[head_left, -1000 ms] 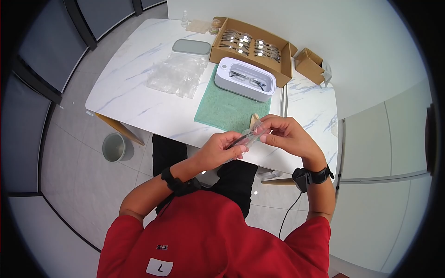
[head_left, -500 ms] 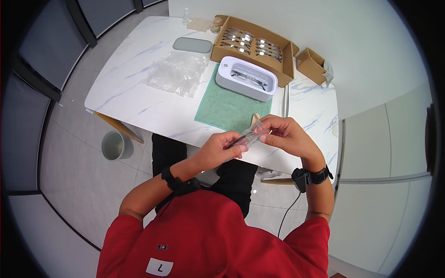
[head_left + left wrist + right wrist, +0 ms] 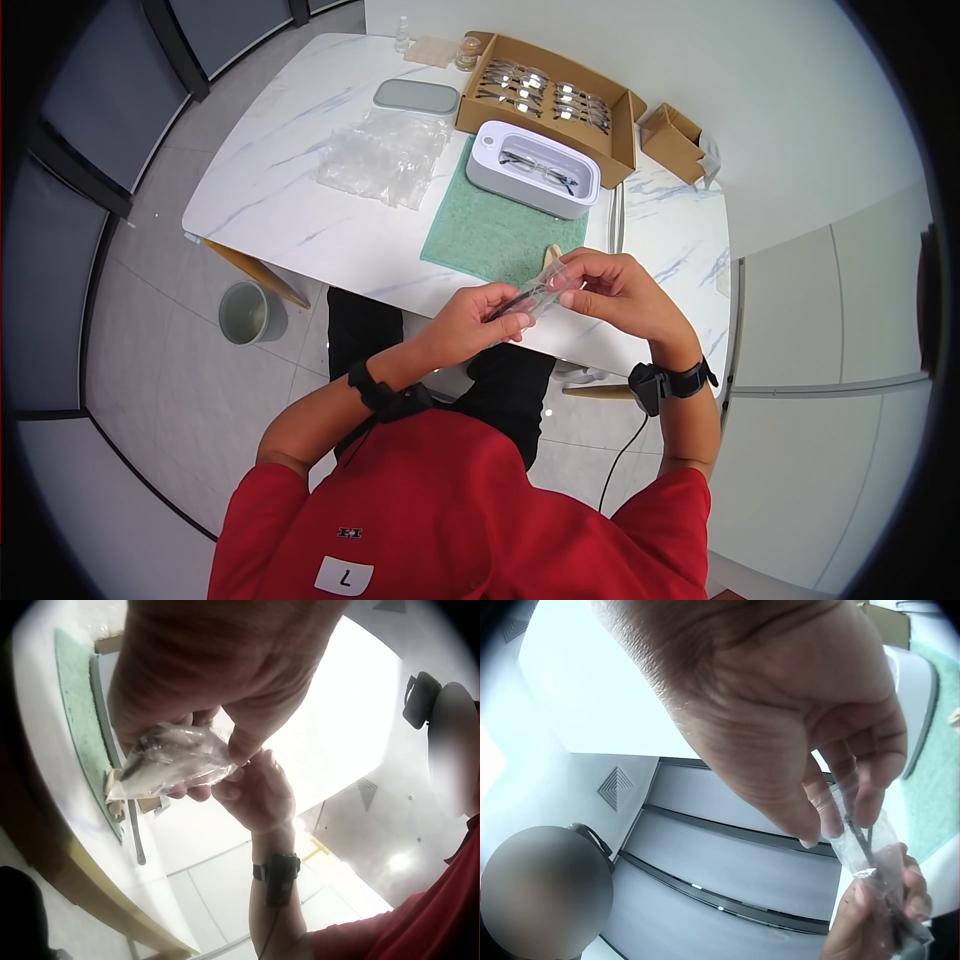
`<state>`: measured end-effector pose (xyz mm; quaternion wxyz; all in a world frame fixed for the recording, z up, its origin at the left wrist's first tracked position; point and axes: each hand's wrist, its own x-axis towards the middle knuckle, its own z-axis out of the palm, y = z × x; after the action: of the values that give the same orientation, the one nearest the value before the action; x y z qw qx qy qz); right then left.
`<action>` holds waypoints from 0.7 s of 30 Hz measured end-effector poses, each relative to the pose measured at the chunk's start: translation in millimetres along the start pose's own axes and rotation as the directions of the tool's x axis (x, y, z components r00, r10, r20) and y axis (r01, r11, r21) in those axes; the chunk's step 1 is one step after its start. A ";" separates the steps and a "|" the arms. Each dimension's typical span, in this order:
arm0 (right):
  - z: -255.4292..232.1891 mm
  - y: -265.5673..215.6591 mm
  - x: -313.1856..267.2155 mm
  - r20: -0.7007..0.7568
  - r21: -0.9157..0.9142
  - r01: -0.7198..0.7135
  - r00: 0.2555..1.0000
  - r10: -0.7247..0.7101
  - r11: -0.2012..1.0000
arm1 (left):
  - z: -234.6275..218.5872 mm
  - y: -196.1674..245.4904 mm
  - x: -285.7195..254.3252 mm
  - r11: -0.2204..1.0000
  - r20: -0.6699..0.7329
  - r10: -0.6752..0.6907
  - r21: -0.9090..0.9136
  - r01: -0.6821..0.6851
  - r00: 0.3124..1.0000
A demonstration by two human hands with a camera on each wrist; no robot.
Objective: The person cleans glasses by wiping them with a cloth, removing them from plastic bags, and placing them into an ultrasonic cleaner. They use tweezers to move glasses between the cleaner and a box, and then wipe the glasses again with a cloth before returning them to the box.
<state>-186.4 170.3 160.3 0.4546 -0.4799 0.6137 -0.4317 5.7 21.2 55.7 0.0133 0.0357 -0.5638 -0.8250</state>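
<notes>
A clear plastic bag [image 3: 543, 291] with dark-framed glasses inside is held between both hands, over the table's front edge. The left hand [image 3: 470, 325] grips the bag's lower end with the glasses, thumb on top. At the bag's other end, the right hand [image 3: 622, 297] pinches the plastic between thumb and fingers. In the right wrist view the dark temples [image 3: 862, 838] show through the bag. The left wrist view shows the crinkled bag [image 3: 176, 761] below the left hand [image 3: 217, 667].
A white cleaner [image 3: 530, 185] with glasses in its basin stands on a green towel [image 3: 465, 235]; a wooden piece [image 3: 551, 254] lies by the right hand. Behind are a cardboard box [image 3: 622, 150] of glasses and a smaller box [image 3: 668, 145]. Plastic bags [image 3: 380, 160] and a grey lid [image 3: 415, 96] lie left.
The head view has shifted very slightly. Both hands keep their hold on the bag in nearly the same place.
</notes>
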 end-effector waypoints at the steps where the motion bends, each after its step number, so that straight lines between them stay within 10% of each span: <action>1: 0.2 -0.2 0.0 0.001 0.003 0.001 1.000 -0.001 1.000 | 0.0 -0.7 0.1 1.000 0.001 0.002 -0.003 -0.002 1.000; 21: 0.6 0.1 -1.6 0.010 0.041 -0.037 0.999 0.036 0.998 | 4.9 -3.7 0.0 0.997 -0.058 0.019 -0.071 -0.024 0.998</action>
<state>-185.6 171.9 160.3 0.4751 -0.4611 0.6112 -0.4337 5.3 27.1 54.0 0.0398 0.0530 -0.5338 -0.8430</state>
